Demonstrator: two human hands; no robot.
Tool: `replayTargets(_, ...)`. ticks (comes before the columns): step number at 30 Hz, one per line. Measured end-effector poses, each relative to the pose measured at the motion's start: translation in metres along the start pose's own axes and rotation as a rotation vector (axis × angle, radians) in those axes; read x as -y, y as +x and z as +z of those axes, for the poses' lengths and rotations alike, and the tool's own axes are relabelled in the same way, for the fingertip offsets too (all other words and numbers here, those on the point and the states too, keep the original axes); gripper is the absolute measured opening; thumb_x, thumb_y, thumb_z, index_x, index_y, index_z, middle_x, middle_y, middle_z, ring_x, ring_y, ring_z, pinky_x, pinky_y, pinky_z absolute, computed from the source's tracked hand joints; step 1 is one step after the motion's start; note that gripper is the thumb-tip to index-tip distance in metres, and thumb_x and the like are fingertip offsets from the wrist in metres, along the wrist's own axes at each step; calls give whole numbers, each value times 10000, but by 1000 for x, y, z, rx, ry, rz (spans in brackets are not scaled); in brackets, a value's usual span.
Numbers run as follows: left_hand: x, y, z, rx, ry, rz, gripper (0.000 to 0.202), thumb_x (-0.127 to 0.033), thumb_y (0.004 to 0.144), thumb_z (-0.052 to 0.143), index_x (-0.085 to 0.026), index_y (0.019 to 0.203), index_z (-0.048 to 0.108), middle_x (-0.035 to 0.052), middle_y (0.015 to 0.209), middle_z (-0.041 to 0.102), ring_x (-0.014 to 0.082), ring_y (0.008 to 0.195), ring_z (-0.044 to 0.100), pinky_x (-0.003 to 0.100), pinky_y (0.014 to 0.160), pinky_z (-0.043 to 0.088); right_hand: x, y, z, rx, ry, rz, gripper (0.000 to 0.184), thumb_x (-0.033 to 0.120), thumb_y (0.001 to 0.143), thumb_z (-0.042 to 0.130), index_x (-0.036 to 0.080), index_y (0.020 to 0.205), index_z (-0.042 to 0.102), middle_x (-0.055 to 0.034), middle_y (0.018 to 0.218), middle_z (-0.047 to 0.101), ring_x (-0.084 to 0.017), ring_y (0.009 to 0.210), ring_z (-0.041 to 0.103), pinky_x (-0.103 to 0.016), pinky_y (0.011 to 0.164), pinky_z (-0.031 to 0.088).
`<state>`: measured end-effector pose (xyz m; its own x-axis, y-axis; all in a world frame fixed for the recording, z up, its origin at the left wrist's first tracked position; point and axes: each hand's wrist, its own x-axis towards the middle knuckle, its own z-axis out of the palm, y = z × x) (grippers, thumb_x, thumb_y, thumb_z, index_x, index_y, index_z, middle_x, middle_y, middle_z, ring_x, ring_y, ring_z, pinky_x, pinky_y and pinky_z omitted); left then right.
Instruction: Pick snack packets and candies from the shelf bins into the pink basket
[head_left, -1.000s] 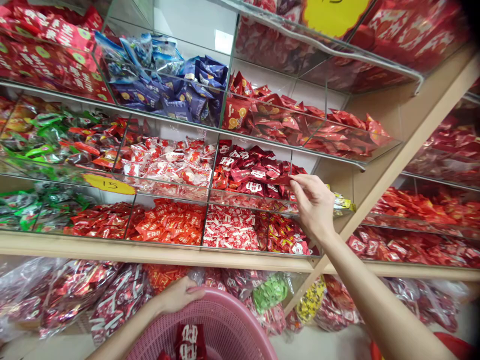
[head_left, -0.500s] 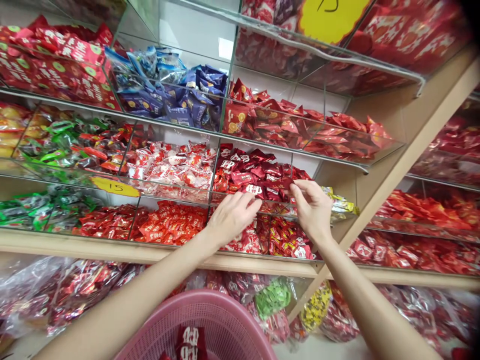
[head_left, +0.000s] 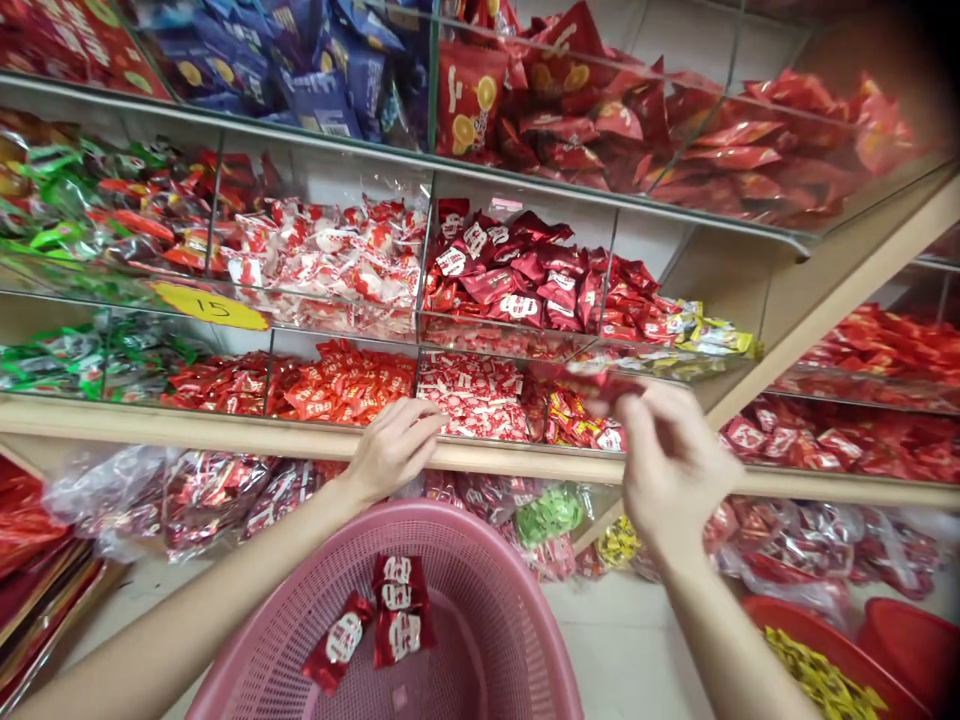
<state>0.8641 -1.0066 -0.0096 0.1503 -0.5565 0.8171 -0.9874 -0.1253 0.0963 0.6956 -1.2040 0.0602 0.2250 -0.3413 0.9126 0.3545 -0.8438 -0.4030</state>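
My right hand point(head_left: 671, 465), smeared by motion, pinches a dark red sweet packet point(head_left: 600, 383) in front of the lower glass bins. My left hand point(head_left: 394, 447) hovers by the wooden shelf edge above the far rim of the pink basket point(head_left: 480, 522). Its fingers are curled and nothing shows in them. Three dark red packets point(head_left: 397, 610) with white labels lie in the basket. The glass bin of matching dark red packets point(head_left: 525, 280) is on the middle shelf, above and between my hands.
Glass-fronted bins of wrapped sweets fill the shelves: red, white, green and blue. A yellow price tag point(head_left: 210, 305) reads 15. Clear bags of sweets point(head_left: 187, 495) lie under the wooden shelf point(head_left: 225, 430). A red tub with yellow sweets point(head_left: 817, 670) stands at lower right.
Both hands have come down from the dark red packet bin toward the basket, the right one carrying a packet. More packets show in the basket. The view has tilted downward.
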Motion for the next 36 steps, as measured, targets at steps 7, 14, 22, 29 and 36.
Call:
replayTargets(7, -27, -48, -18, 328, -1051, -1003, 491, -532, 906, 366, -164, 1103, 625, 103, 1073, 668, 218, 1011, 598, 373, 900, 439, 7, -123, 21, 572, 641, 1046, 178, 356, 772, 655, 190, 835, 675, -29, 717, 693, -155, 627, 654, -305, 644, 544)
replayTargets(14, -63, -47, -25, 708, -1406, -1170, 487, -552, 881, 427, -192, 1176, 569, 82, 962, 690, 192, 769, 651, 360, 764, 473, 18, -144, 36, 629, 799, 1253, 234, 390, 766, 661, 165, 831, 671, -16, 650, 678, -139, 640, 646, -262, 667, 508)
replayTargets(22, -51, -99, -42, 658, -665, -850, 553, -414, 842, 547, -266, 1355, 402, 67, 1363, 485, 251, 1241, 443, 466, 1056, 329, -2, -159, 10, 654, 278, 796, 285, 387, 818, 581, 227, 1049, 629, -82, 1053, 659, -192, 918, 636, -340, 840, 507)
replayTargets(29, -59, -122, -58, 729, -294, -688, 729, -368, 862, 539, -321, 1455, 117, 23, 1506, 272, 207, 1364, 278, 407, 1113, 274, -23, -175, -21, 567, 40, 729, 312, 398, 831, 543, 223, 1081, 608, -107, 1122, 638, -237, 1020, 597, -436, 923, 460)
replayTargets(36, -65, -140, -48, 952, 145, -797, 650, -330, 904, 412, -138, 1462, 140, 171, 1185, 602, 309, 1026, 602, 441, 847, 478, -21, -200, -34, 464, 130, 1071, 484, 491, 735, 628, 220, 1132, 568, -112, 1291, 541, -259, 1187, 497, -411, 973, 430)
